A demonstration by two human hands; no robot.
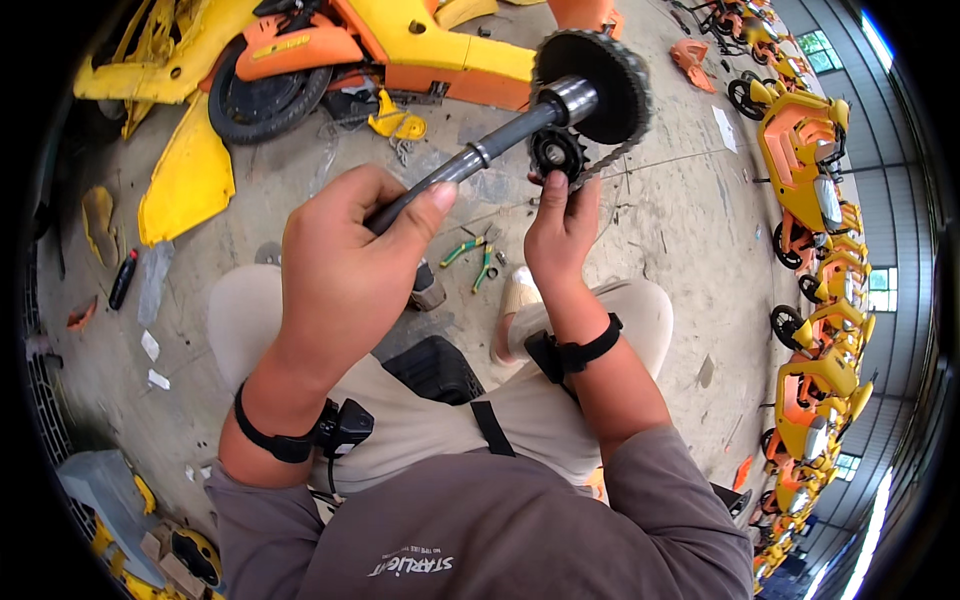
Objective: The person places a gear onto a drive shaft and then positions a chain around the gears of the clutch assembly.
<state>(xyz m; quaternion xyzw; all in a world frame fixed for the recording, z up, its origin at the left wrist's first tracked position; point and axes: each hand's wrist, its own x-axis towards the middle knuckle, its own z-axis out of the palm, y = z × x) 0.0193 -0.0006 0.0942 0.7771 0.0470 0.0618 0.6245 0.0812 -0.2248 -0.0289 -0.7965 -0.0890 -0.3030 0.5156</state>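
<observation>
My left hand (pixel 345 260) is closed around the lower end of a steel shaft (pixel 510 132). The shaft tilts up and away to the right. At its far end sits a large dark toothed sprocket (pixel 622 92). My right hand (pixel 560 235) pinches a small black sprocket (pixel 558 154) from below, close under the large one. A chain (pixel 628 152) hangs from the large sprocket's right side down toward my right fingers; whether it wraps the small sprocket I cannot tell. Below the hands, pliers (pixel 486 266) with green and yellow handles lie open on the floor.
A yellow and orange scooter body with a black wheel (pixel 270 90) lies ahead on the left, beside a loose yellow panel (pixel 188 180). A dark bottle (pixel 123 280) is on the floor at left. Yellow scooters (pixel 800 170) line the right side. Between my knees stands a black object (pixel 435 368).
</observation>
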